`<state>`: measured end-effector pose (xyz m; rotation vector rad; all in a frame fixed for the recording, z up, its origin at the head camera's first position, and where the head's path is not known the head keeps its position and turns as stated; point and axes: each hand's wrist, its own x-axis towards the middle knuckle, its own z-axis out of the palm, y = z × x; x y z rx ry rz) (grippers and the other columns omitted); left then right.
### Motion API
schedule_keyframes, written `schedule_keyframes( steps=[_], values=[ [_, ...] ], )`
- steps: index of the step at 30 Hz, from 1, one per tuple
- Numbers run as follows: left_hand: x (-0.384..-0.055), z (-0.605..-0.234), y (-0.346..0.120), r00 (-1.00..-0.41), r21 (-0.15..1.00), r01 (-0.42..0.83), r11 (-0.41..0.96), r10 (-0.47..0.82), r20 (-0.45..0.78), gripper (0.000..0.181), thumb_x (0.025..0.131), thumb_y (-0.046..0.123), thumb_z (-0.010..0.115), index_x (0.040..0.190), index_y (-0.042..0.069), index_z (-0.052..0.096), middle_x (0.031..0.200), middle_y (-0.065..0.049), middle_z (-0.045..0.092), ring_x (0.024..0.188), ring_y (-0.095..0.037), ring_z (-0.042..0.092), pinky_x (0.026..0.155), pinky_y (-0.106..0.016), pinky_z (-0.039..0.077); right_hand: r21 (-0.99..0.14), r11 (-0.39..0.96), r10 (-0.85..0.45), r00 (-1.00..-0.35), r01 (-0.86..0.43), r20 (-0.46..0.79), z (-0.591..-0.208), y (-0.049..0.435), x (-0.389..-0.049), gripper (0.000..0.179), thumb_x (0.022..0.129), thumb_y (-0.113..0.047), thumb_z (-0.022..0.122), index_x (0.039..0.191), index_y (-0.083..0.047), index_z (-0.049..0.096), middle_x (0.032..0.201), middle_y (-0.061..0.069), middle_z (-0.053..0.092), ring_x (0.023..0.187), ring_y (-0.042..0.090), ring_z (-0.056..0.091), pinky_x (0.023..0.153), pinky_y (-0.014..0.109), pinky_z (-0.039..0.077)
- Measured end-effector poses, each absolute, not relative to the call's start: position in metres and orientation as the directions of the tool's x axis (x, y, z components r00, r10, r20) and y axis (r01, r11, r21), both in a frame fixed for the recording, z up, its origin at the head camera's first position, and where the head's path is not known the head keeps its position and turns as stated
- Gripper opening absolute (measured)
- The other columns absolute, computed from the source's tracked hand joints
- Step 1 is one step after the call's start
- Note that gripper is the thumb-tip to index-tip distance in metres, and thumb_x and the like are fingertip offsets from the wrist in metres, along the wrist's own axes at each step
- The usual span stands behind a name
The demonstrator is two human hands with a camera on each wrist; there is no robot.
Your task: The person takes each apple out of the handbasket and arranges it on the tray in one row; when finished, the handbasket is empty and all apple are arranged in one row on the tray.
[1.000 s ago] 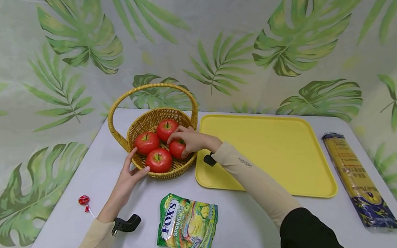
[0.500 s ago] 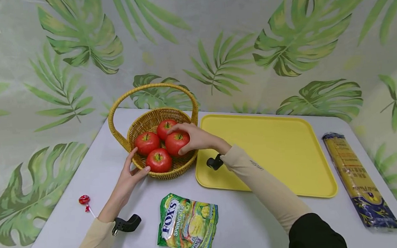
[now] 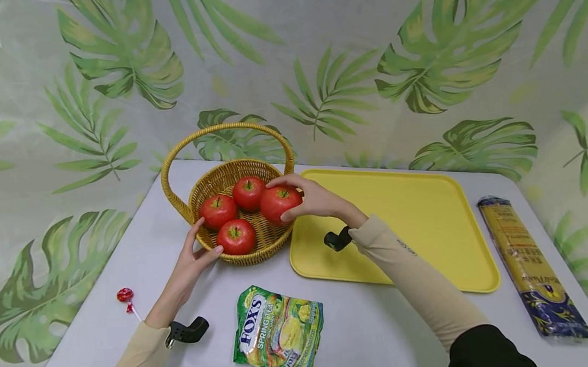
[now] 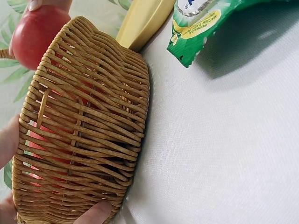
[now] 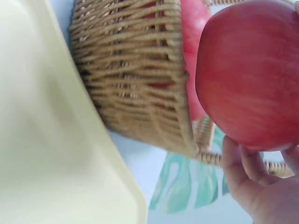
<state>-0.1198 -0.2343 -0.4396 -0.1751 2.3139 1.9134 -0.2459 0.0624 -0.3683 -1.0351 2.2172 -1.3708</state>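
My right hand [image 3: 314, 198] grips a red apple [image 3: 278, 205] by its sides, raised over the right rim of the wicker basket [image 3: 258, 257]. In the right wrist view, the held apple [image 5: 250, 74] is large and lifted above the basket wall [image 5: 135, 70], with fingers curled under it. Three more red apples lie inside the basket, among them the front apple [image 3: 235, 237]. My left hand [image 3: 195, 259] holds the basket's front left rim between thumb and fingers. The left wrist view has fingertips [image 4: 96, 213] against the woven side.
A yellow tray [image 3: 384, 223] lies right of the basket, under my right forearm. A green Fox's candy bag [image 3: 278, 335] is in front. A lollipop [image 3: 125, 295] lies at the left, near my left forearm. A long pasta packet [image 3: 531, 266] rests at the far right.
My right hand has lifted the apple from the basket's right side and carried it up and rightward to the rim. The left hand stays in place on the basket.
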Motion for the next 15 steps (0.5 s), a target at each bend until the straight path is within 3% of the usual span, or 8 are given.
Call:
schedule_keyframes(
  steps=[15],
  values=[
    [-0.119,-0.439,-0.233,-0.984,0.965,-0.175,0.197,-0.007,-0.177,0.082,0.094,0.025,0.061,0.154,0.028,0.006,0.158,-0.011,-0.005,0.135,-0.049,0.018,0.105,-0.060,0.027,-0.885,0.322,-0.586,-0.805,-0.336,0.092,-0.377,0.128,-0.254,0.065,0.079,-0.015,0.077,0.138,-0.015,0.049,0.140,0.003,0.039,0.120,0.027,0.044,0.093,0.048,0.045]
  ],
)
